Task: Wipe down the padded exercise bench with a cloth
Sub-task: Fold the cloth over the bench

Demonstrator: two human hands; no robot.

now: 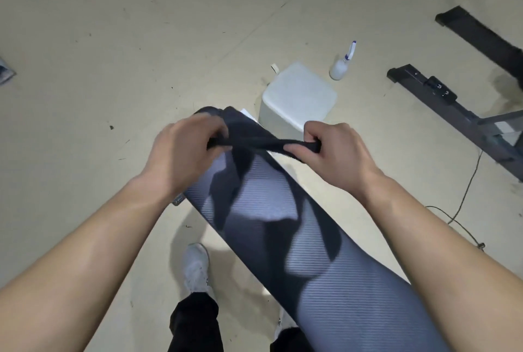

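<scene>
A long padded bench (305,252) with a ribbed dark grey cover runs from the lower right up toward the middle of the view. Above its far end I hold a black cloth (254,144), stretched into a narrow band between both hands. My left hand (184,150) grips its left end with curled fingers. My right hand (331,150) grips its right end the same way. The cloth hangs in the air, apart from the pad.
A white box-shaped container (297,97) stands on the floor past the bench's end, with a white spray bottle (341,64) behind it. Black machine frame bars (441,102) lie at the right, a thin cable (464,204) beside them. My white shoe (196,266) stands left of the bench.
</scene>
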